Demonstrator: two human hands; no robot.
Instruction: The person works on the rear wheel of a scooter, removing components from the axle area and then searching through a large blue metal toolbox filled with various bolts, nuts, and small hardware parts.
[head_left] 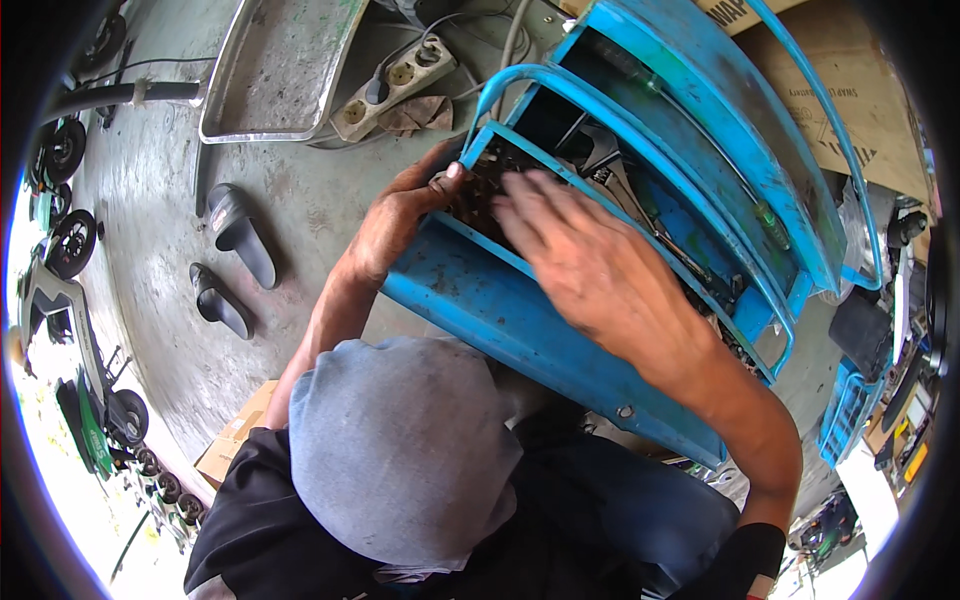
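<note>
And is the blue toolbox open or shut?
Open: the blue toolbox is spread apart, and metal tools show inside it.

Seen from where I stand: soft, rounded cap (405,455), washed-out grey-blue cloth, close-fitting over the crown, faintly mottled; creases and gathers toward its lower edge. Black top (250,510), plain over most of what I can see; pale grey patch at the lower left. Sleeves dark, ending around the elbows; right sleeve (755,560) carries a small tan mark near the bottom edge, too small to make out. Trousers (640,515) dark navy, blurred. Forearms bare. Left hand (400,215) and right hand (590,260) ungloved, right fingertips smeared by blur.
</note>
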